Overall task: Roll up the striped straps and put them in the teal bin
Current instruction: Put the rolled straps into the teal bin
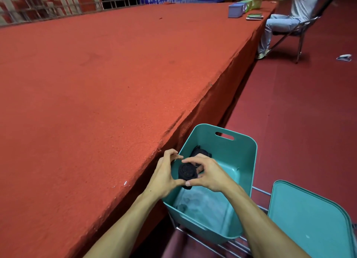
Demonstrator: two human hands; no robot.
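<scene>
Rolled dark strap (185, 172) is sitting low in the frame's centre, over the teal bin (243, 162); left hand (165, 175) and right hand (207, 173) are both pinching it (another dark roll (199, 152) is lying inside).

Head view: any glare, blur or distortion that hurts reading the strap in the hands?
Head view: dim light, so the rolled strap between the left hand and right hand reads near-black, stripes not resolvable. Head view: pale sheen on the near inner wall of the teal bin, no hard glare. Head view: slight wide-angle bowing along the edge of the table.
</scene>
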